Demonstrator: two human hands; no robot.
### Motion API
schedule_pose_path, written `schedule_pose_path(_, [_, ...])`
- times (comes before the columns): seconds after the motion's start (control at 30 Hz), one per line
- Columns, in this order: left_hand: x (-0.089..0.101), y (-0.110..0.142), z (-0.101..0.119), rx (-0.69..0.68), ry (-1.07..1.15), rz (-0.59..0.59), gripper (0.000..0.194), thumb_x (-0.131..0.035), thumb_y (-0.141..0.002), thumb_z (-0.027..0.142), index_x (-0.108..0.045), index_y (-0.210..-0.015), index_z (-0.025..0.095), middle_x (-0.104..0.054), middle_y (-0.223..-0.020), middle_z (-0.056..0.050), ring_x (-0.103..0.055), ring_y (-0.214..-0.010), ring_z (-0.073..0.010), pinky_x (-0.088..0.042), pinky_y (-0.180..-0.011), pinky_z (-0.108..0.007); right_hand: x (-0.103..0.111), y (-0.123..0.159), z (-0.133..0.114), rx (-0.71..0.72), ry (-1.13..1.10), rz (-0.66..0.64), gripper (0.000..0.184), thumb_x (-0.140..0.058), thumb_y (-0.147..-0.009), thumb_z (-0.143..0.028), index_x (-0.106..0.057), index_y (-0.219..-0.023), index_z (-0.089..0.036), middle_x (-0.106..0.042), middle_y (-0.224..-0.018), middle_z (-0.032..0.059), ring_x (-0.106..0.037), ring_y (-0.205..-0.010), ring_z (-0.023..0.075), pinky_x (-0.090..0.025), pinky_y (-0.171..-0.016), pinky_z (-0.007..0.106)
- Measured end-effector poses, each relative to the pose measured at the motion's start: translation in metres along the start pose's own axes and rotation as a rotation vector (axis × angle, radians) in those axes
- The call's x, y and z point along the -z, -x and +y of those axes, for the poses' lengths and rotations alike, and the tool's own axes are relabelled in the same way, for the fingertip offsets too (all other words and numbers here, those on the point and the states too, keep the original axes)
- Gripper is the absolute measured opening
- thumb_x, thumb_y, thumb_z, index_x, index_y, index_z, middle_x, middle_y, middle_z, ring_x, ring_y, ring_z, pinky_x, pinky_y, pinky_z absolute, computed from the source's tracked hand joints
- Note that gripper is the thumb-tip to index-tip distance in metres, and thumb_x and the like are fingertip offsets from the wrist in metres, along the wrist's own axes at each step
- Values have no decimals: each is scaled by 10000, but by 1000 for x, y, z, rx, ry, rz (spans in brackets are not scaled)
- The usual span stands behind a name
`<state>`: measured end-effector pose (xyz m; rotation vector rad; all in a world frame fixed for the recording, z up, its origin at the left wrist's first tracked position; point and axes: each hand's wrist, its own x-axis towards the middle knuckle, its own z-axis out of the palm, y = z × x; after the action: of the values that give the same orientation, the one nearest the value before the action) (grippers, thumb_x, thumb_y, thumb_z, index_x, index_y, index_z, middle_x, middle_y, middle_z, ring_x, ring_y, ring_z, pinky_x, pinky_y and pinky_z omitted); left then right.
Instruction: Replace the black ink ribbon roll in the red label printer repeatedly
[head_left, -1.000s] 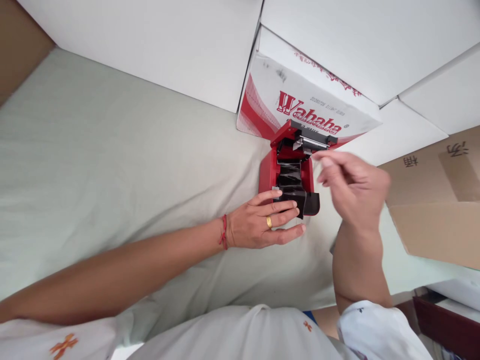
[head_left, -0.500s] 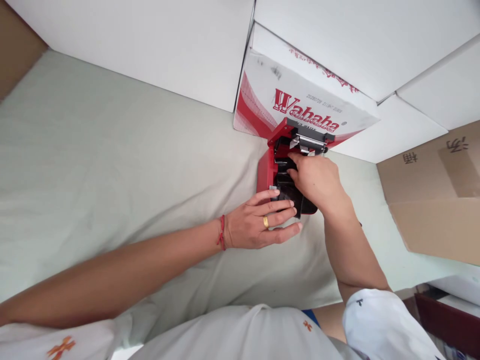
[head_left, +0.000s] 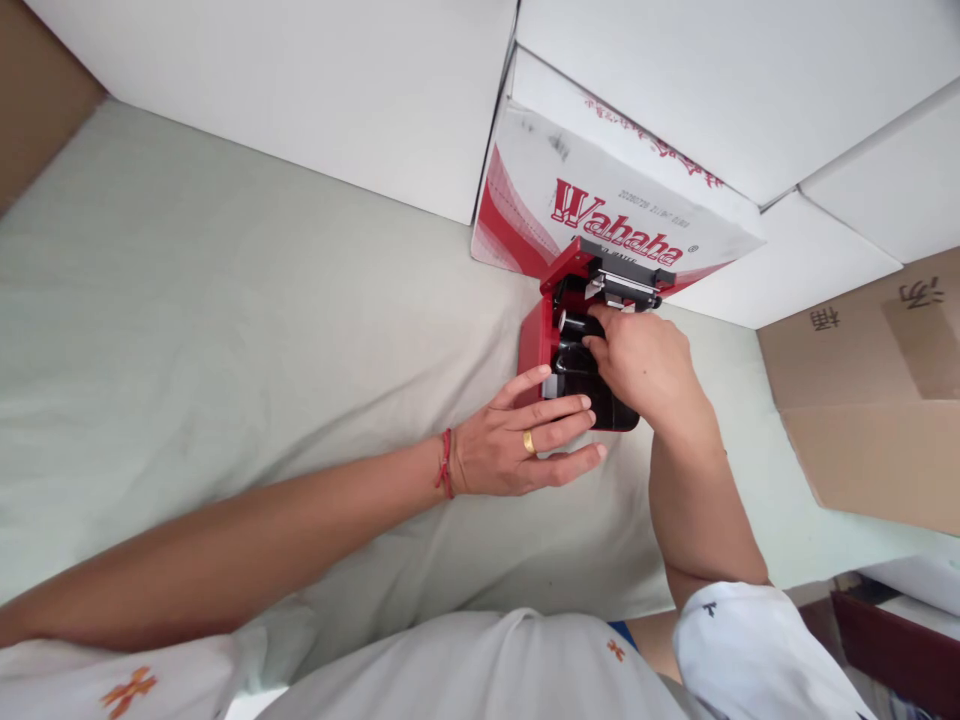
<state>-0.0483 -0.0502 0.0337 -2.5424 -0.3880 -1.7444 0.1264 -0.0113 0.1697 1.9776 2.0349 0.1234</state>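
A small red device point(head_left: 533, 340) with a black interior and its hinged lid point(head_left: 570, 262) raised stands on the pale green cloth. Inside lies a glossy black roll point(head_left: 579, 323) with a pale ring at its left end. My right hand point(head_left: 646, 365) reaches in from the right, thumb and forefinger closed on the roll; the other fingers are mostly hidden. My left hand point(head_left: 525, 435), wearing a gold ring and a red cord bracelet, rests with fingers spread against the device's near left edge, by a grey tab point(head_left: 553, 386).
Behind the device stands a white and red Wahaha carton point(head_left: 615, 180), beside large white boxes point(head_left: 300, 90). A brown cardboard box point(head_left: 862, 390) stands at the right, and another brown surface point(head_left: 37, 100) shows at far left. Wrinkled cloth point(head_left: 262, 280) covers the surface.
The roll's left end now shows more plainly, and the black flap that hung by the near edge is no longer seen there. My left forefinger has shifted slightly left.
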Motion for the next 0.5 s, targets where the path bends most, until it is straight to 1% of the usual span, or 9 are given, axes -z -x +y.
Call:
schedule_pose_path(0.07, [0, 2, 0, -2, 6, -22, 226, -701, -1052, 217, -712, -1263, 298, -858, -1282, -3, -796, -1323, -165, -357, -1439, -518, -1, -1, 1, 27, -5, -6, 319, -559, -1045, -277, -781, -1271, -244, -859, -1031, 159, -795, -888, 354, -474, -667, 389])
schedule_pose_path(0.13, [-1, 5, 0, -7, 27, -42, 258, -724, -1039, 211, -709, -1278, 306, -845, -1320, -13, -775, -1366, -181, -365, -1434, -541, -4, -5, 0, 36, -7, -14, 328, -561, -1041, -275, -785, -1278, -242, -860, -1038, 162, -792, -889, 345, -476, -669, 386])
schedule_pose_path(0.23, [-1, 7, -1, -4, 59, -46, 306, -752, -1021, 202, -704, -1305, 306, -832, -1343, -23, -758, -1394, -192, -337, -1444, -552, -9, -13, -2, 25, -30, -23, 365, -559, -1043, -275, -772, -1335, -230, -861, -1098, 180, -798, -942, 359, -507, -709, 398])
schedule_pose_path(0.33, [-1, 5, -1, -5, 49, -40, 294, -751, -1025, 209, -711, -1304, 295, -838, -1314, -25, -776, -1356, -184, -334, -1446, -544, -11, -12, -2, 13, -101, -31, 436, -541, -1059, -276, -732, -1449, -227, -858, -1170, 184, -801, -1011, 378, -550, -784, 429])
schedule_pose_path(0.4, [-1, 3, 0, -9, 33, -33, 275, -741, -1033, 215, -718, -1298, 283, -847, -1276, -27, -797, -1304, -176, -351, -1440, -528, -8, -2, 1, 39, -224, -33, 497, -556, -1064, -285, -677, -1542, -223, -867, -1117, 149, -805, -995, 363, -576, -831, 445])
schedule_pose_path(0.43, [-1, 2, 0, -7, 27, -31, 270, -743, -1033, 218, -721, -1295, 280, -851, -1258, -26, -804, -1283, -173, -370, -1432, -517, -6, 5, 3, 65, -317, -11, 498, -571, -1067, -300, -674, -1549, -224, -870, -1059, 119, -807, -957, 340, -589, -843, 441])
schedule_pose_path(0.47, [0, 2, 1, -4, 22, -29, 270, -748, -1033, 221, -723, -1294, 282, -854, -1244, -22, -808, -1268, -171, -399, -1418, -502, -3, 13, 6, 92, -418, 40, 466, -584, -1073, -325, -700, -1514, -232, -865, -1004, 89, -805, -912, 311, -603, -848, 432])
schedule_pose_path(0.5, [0, 2, 1, -2, 18, -28, 273, -756, -1031, 225, -725, -1295, 288, -855, -1236, -17, -808, -1263, -169, -437, -1396, -484, 0, 20, 9, 110, -514, 127, 409, -585, -1086, -361, -744, -1444, -243, -858, -971, 69, -799, -876, 284, -615, -852, 422])
